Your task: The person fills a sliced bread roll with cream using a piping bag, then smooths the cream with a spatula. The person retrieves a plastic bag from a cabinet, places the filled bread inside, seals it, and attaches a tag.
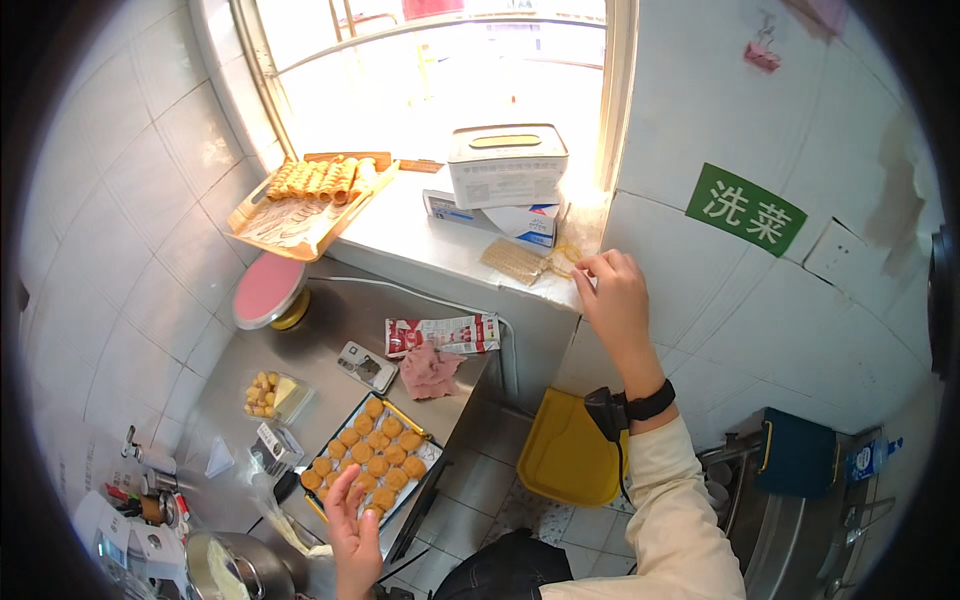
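My right hand (616, 289) reaches to the right end of the windowsill. Its thumb and fingertips meet the thin yellow looped bands (568, 255); whether they pinch one is too small to tell. Beside the bands lies a flat beige bundle (515, 262), possibly in a clear bag. Low in the view, my left hand (354, 536) is raised with thumb and fingers apart, holding nothing. It overlaps the near edge of a dark tray with gold handles (407, 417), where several round golden-brown pastries (362, 452) sit on a white liner.
On the sill are a tissue box (508, 165), a glove carton (491, 217) and a wooden tray (322, 247) of rolled pastries (322, 180). The steel counter (330, 307) holds a pink-topped turntable (268, 292), phone (367, 367), pink cloth (430, 372) and mixer bowl (277, 574). A yellow bin (562, 457) stands below.
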Demonstrator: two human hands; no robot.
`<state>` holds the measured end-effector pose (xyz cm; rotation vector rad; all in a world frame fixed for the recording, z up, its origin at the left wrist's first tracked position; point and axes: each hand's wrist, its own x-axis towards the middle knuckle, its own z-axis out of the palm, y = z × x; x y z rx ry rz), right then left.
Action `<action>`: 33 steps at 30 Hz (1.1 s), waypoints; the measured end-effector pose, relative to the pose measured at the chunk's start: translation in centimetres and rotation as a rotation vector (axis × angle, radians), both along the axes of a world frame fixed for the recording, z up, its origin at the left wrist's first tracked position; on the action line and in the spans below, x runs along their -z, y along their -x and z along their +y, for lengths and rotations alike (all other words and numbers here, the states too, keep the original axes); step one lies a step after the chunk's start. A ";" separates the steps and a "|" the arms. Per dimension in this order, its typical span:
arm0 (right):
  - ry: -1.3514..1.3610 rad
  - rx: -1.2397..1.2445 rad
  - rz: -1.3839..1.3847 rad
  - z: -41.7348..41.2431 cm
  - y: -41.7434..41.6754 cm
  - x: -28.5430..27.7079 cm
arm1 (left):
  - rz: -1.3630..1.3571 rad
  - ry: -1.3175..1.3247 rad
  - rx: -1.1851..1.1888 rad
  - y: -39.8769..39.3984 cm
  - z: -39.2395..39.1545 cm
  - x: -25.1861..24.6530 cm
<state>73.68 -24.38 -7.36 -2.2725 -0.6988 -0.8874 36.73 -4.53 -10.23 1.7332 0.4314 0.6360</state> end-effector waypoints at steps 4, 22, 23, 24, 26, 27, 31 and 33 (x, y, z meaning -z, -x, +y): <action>-0.003 -0.062 0.054 1.2 -2.8 0.8 | 0.055 0.065 0.018 -5.3 -1.5 1.1; -0.121 -0.519 0.881 -7.3 6.8 5.9 | 0.204 0.005 -0.237 5.6 -1.6 4.7; -0.096 -0.703 0.961 -4.9 8.4 7.7 | 0.215 0.045 -0.273 7.1 -2.2 3.8; -0.064 -0.879 1.012 -2.2 10.5 8.9 | 0.229 0.058 -0.341 9.1 -3.1 4.0; 0.064 -1.160 1.153 2.2 17.2 10.2 | 0.303 -0.088 -0.541 14.8 -5.5 4.5; 0.163 -1.269 1.236 4.1 21.0 10.6 | 0.333 -0.163 -0.622 17.2 -6.9 5.1; 0.386 -1.537 1.567 9.1 33.3 14.8 | 0.524 -0.384 -1.134 29.8 -12.3 8.0; 0.481 -1.551 1.722 11.5 39.3 16.5 | 0.458 -0.284 -1.380 35.9 -15.1 10.1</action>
